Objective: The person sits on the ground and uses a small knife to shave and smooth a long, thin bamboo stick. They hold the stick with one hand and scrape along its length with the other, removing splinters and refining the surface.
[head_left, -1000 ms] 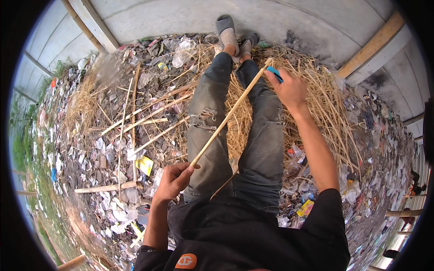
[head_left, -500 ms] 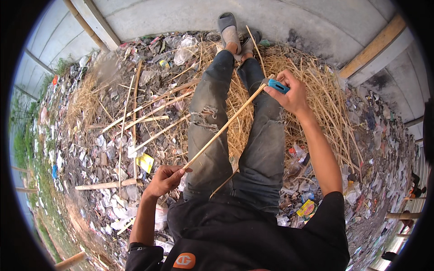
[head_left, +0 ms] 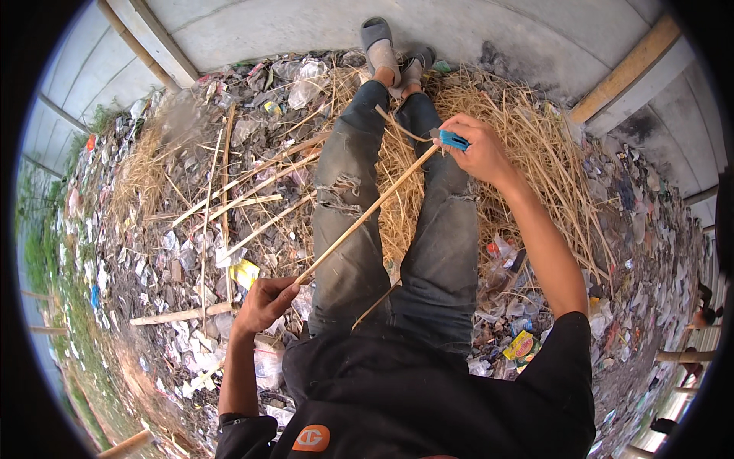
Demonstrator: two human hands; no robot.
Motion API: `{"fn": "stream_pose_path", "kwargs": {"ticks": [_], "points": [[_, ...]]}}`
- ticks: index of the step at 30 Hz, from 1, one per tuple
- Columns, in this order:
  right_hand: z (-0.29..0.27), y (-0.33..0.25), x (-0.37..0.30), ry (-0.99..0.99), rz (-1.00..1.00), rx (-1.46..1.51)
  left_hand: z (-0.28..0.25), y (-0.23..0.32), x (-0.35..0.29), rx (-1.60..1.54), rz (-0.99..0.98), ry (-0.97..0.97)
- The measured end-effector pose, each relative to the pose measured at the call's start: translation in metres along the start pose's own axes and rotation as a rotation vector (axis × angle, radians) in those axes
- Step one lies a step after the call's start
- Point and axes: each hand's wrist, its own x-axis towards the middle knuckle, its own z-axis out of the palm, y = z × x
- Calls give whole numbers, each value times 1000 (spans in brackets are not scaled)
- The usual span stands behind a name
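Note:
My left hand (head_left: pixel 264 304) pinches the near end of a long, pale bamboo strip (head_left: pixel 368 213) that slants up across my legs. At its far end, my right hand (head_left: pixel 480 153) is closed around a blue box cutter (head_left: pixel 454 140), whose blade rests against the strip. A thin, curled shaving (head_left: pixel 399 127) stands out to the left from the blade. Part of the cutter's handle is hidden by my fingers. Below, another thin strip (head_left: pixel 376 307) lies between my thighs.
Several bamboo strips (head_left: pixel 252 187) lie on littered ground to my left. Piles of straw-like shavings (head_left: pixel 527 153) spread around my legs and to the right. My sandalled feet (head_left: pixel 378 46) are by a grey concrete wall (head_left: pixel 306 23). A wooden post (head_left: pixel 627 69) stands at the far right.
Both hands have shifted slightly left, the left one also a little nearer to me. The sliver past the blade, straight and pointing away before, now bends off to the left.

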Motion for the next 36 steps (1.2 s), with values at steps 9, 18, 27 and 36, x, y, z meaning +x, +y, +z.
{"fn": "stream_pose_path", "kwargs": {"ticks": [9,18,27,36], "points": [[-7,-18,-15,28,669,1065,-5,-5,-4,4,-10,-40],[6,-20,-23,337,818,1643,3,-2,4,7,76,-12],[49,-29,-25,564,496,1958,0,-27,7,-440,-66,-206],[32,-25,-19,254,385,432,-7,-33,-14,4,-4,31]]}}
